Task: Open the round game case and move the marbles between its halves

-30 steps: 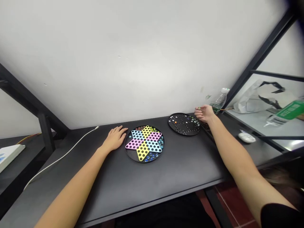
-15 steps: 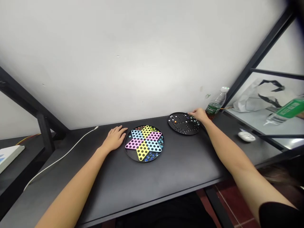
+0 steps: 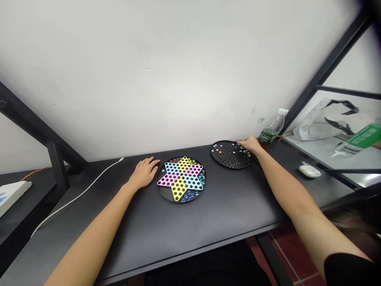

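Observation:
My left hand (image 3: 145,173) lies flat on the black desk with its fingers spread. Just right of its fingertips is a Chinese checkers board (image 3: 179,188), a pink, yellow and blue star full of holes in a round black tray. Glass marbles (image 3: 189,195) fill several of the gaps around the star. Farther right, my right hand (image 3: 251,145) reaches over the back right rim of a round black game board (image 3: 228,159). Its fingers are pinched together there, and whatever is between them is too small to make out. White discs, an orange piece (image 3: 220,152) and marbles rest on that board.
A drink bottle (image 3: 272,128) stands against the wall right behind my right hand. A white mouse (image 3: 309,171) sits to the right. Along the left runs a white cable (image 3: 77,197). At far right, a person's hand holds a green-labelled bottle (image 3: 358,140) near a plastic bag (image 3: 312,119).
My right hand has shifted very slightly at the board's rim. My left hand and both boards stay where they were.

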`<state>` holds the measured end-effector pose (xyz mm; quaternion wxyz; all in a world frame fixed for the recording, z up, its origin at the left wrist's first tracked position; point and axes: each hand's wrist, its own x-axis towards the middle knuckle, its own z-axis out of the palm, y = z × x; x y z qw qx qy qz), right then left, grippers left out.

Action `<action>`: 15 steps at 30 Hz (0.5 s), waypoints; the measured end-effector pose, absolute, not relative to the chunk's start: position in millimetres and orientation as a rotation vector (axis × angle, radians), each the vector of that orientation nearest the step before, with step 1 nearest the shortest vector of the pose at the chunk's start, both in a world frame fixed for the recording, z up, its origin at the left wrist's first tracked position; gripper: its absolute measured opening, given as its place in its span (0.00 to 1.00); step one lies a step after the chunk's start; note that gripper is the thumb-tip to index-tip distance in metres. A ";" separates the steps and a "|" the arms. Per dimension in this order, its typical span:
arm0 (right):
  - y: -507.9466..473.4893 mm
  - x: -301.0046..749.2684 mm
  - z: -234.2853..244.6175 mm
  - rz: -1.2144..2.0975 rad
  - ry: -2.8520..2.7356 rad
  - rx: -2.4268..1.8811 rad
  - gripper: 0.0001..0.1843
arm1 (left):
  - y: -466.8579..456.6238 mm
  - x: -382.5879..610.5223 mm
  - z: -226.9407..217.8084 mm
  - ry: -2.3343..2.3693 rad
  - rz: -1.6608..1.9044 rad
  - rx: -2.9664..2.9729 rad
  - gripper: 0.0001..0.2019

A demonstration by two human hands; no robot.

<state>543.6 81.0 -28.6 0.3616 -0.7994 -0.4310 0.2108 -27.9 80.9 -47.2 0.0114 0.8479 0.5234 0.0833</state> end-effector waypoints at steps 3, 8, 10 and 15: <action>76.3 549.6 -14.1 0.817 -0.873 -1.863 0.14 | 80.9 -27.7 -47.0 1.635 0.257 2.643 0.26; 61.7 561.6 10.4 1.370 -0.628 -1.299 0.13 | 80.5 -27.2 -46.2 1.631 0.259 2.638 0.26; 59.6 561.6 12.1 1.435 -0.602 -1.207 0.11 | 80.7 -27.1 -46.3 1.632 0.263 2.637 0.26; 73.0 550.3 -3.7 1.138 -0.663 -1.504 0.17 | 81.6 -27.4 -47.0 1.634 0.239 2.649 0.26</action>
